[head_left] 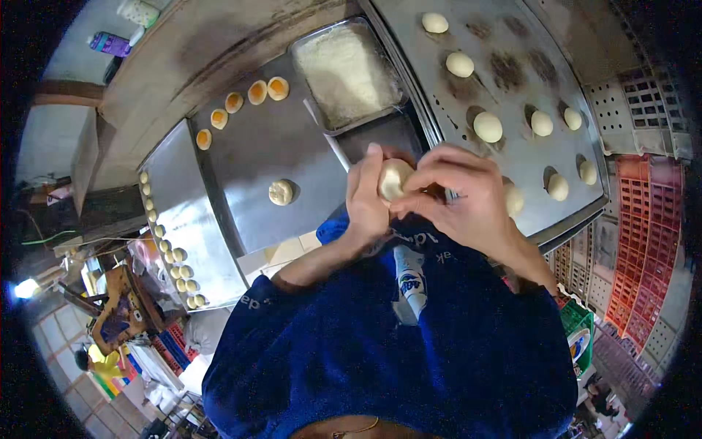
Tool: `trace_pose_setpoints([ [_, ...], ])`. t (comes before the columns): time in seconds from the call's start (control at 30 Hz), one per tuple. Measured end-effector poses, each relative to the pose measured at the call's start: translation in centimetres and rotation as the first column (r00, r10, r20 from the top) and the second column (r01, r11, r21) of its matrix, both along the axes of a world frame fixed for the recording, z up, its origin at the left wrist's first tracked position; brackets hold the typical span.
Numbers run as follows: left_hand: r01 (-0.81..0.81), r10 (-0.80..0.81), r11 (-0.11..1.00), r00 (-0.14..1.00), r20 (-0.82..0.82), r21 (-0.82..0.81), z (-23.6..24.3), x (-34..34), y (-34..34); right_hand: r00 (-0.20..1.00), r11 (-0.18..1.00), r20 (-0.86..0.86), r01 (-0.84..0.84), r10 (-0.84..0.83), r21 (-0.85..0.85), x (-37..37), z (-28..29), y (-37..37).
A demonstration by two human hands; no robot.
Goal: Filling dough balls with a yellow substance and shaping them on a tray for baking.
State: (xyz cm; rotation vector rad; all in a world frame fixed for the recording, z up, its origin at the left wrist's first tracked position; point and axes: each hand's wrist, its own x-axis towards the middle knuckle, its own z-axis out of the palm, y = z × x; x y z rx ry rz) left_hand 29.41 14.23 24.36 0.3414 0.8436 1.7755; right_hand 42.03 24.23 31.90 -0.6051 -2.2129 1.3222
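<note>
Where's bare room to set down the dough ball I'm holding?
The dark metal worktop is bare between the single dough round and the yellow-topped rounds. The grey baking tray is free mid-sheet but crowded along its right edge.

Both hands meet over the near edge of the grey metal worktable (256, 157). Left hand (365, 197) cups a pale round dough ball (393, 179); right hand (464, 194) closes over it, fingers pinching its top. Flattened dough piece (281, 192) lies just left. Rectangular steel pan of white crumbs (347, 73) behind. Dark-spotted metal baking tray (512, 44) to the right carries rows of dough balls.
</note>
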Motion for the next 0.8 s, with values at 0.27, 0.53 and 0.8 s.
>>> trace_pose_setpoints([
  [0.27, -0.040, -0.208, 0.873, 0.872, -0.444, -0.487, 2.1, -0.5, 0.7, 0.987, 0.962, -0.074, -0.122, 0.144, 0.245, 0.4, 0.0, -0.1],
  [0.53, 0.176, -0.191, 0.933, 0.981, -0.018, -0.314, -0.1, -1.4, -0.1, 0.979, 0.938, 0.027, -0.203, 0.204, 0.282, 0.7, 0.9, 0.1],
  [0.8, -0.115, 0.058, 0.968, 0.967, -0.249, -0.221, 1.3, 0.6, -0.4, 0.973, 0.927, -0.070, -0.186, 0.220, 0.325, 0.2, 0.3, -0.2],
])
